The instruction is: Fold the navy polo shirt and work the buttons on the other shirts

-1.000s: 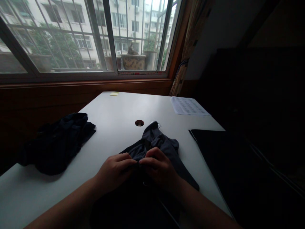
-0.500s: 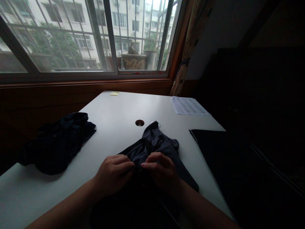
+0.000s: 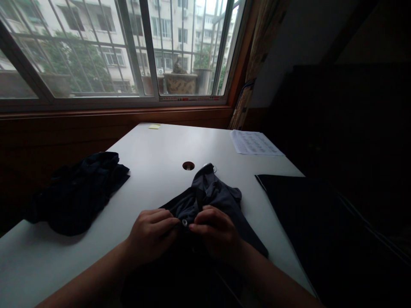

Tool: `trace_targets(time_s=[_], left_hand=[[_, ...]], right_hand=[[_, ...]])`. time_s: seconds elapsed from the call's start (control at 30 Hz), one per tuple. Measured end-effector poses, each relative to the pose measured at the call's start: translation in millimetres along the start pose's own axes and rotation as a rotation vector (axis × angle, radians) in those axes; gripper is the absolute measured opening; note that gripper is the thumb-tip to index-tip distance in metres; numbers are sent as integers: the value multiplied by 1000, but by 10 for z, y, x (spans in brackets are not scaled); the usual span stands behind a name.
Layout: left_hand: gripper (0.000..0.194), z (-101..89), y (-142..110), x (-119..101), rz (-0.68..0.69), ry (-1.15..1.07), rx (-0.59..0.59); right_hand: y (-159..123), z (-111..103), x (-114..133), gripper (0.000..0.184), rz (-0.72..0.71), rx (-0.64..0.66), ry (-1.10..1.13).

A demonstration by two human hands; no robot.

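A dark grey shirt (image 3: 215, 194) lies bunched on the white table (image 3: 157, 149) in front of me. My left hand (image 3: 152, 235) and my right hand (image 3: 215, 234) meet at its near edge, fingers curled and pinching the cloth. Between the fingertips shows a small pale button (image 3: 185, 222). Both hands are closed on the shirt. The part of the shirt below my hands is in deep shadow.
A second dark garment (image 3: 78, 192) lies heaped at the table's left edge. A round cable hole (image 3: 188, 165) is just beyond the shirt. A printed sheet (image 3: 253, 142) and a yellow sticky note (image 3: 154, 126) lie further back. A dark flat object (image 3: 289, 201) lies at right.
My fingers have shifted slightly on the shirt's edge, and a small button now shows between the fingertips. The shirt and everything else stay put.
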State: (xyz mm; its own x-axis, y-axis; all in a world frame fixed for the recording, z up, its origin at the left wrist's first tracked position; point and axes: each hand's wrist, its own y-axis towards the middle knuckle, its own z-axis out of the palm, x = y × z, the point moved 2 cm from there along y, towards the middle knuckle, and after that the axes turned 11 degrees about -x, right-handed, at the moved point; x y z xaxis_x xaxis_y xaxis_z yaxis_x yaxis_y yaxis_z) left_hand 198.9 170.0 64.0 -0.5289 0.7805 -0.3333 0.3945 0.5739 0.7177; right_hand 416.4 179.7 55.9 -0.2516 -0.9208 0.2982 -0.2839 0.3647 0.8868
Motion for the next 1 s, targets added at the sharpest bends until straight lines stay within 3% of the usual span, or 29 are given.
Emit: trace_targets(time_s=[0.1, 0.2, 0.37, 0.7, 0.87, 1.0], left_hand=[[13, -93, 30, 43, -94, -8, -89], [15, -179, 62, 94, -176, -25, -164], [16, -194, 78, 119, -212, -66, -155], [12, -97, 54, 160, -223, -70, -113], [47, -40, 27, 211, -238, -20, -78], [58, -32, 45, 126, -87, 54, 9]], right_hand=[[-20, 8, -22, 25, -3, 21, 5], [-37, -11, -70, 28, 103, -35, 9], [-24, -78, -125, 27, 241, -176, -45], [-4, -83, -137, 23, 268, -200, -97], [-27, -69, -156, 25, 284, -189, -89], [-23, -73, -149, 24, 279, -185, -96]])
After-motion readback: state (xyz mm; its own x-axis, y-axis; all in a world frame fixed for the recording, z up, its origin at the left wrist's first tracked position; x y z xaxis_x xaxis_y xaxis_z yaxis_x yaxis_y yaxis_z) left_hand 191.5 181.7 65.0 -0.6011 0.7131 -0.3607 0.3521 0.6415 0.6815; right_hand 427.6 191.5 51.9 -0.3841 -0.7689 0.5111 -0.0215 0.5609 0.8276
